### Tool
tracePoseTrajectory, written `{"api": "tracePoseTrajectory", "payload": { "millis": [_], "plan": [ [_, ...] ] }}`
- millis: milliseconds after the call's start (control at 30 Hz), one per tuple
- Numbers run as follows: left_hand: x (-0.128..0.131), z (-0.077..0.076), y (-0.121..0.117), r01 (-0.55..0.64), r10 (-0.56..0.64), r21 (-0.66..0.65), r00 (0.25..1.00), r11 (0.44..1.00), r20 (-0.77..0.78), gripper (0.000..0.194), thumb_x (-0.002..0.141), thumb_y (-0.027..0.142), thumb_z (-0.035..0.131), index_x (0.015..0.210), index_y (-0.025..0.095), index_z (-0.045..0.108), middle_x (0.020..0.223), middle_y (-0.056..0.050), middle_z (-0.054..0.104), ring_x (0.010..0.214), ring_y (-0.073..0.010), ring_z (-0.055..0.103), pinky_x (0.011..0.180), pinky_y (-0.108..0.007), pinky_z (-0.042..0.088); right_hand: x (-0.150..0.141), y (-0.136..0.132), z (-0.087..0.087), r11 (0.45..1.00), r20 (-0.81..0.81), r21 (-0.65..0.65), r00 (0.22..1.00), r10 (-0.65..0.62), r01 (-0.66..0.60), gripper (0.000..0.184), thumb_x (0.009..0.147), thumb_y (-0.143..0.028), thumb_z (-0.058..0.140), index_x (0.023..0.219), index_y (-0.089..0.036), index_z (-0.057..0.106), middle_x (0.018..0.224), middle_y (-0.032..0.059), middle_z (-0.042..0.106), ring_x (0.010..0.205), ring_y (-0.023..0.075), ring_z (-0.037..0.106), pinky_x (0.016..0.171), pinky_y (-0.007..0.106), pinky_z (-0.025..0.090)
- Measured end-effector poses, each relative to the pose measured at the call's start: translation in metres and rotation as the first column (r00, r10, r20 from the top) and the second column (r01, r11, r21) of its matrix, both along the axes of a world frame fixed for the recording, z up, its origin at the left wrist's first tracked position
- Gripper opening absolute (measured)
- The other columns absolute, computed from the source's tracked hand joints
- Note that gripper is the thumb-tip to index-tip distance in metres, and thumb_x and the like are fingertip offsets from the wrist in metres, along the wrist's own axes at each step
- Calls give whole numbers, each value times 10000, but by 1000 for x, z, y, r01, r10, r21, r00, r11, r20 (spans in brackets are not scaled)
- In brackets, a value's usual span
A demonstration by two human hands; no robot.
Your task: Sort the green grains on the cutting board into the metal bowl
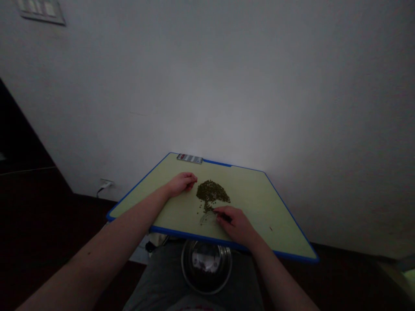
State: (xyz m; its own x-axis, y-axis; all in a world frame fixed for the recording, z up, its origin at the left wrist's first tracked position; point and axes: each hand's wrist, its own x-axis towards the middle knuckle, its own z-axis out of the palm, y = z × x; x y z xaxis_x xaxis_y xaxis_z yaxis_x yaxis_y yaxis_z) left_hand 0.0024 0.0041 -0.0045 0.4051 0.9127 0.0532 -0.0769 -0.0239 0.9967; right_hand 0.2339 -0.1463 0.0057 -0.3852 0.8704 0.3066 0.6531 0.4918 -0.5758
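Lying between left grip (pixel 183 184) and right grip (pixel 238 223): greenish grains (pixel 211 191).

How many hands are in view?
2: the left hand just left of the pile of small dark pieces, and the right hand near the pile's closer side. No other hand shows.

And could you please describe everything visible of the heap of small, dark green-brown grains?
The heap looks loose, spread in a rough fan on the pale yellow-green tabletop with blue edging. A thin trail leads toward the near edge, with strays around it. The right hand is at the trail's end; the left hand is apart.
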Motion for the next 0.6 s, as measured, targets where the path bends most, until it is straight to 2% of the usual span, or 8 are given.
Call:
{"api": "tracePoseTrajectory", "payload": {
  "millis": [100,233,600],
  "plan": [
    [0,2,-1,1,-1,1,1000,1000,-3,190,656,304,612,659,141,515,472,47,443,386,-50,391,378,-193,253,1,-2,2,999,19,-3,999,45,-45,268,793,-227,514,1042,-204,612,847,37,636,754,149,561,714,280,439],
    [1,1,-1,-9,9,7,1000,1000,-8,191,660,308,605,657,141,512,460,45,445,379,-53,392,374,-193,255,1,-5,6,995,-2,-3,995,97,-97,267,790,-201,514,1038,-206,612,911,43,636,819,152,561,748,279,431],
    [1,2,-1,1,-1,16,1000,1000,-5,178,670,296,598,657,142,510,455,47,438,380,-51,387,380,-194,251,3,-7,8,992,10,-26,992,123,-123,249,790,-202,514,1016,-211,620,865,38,629,795,150,560,739,277,425]
  ]
}}
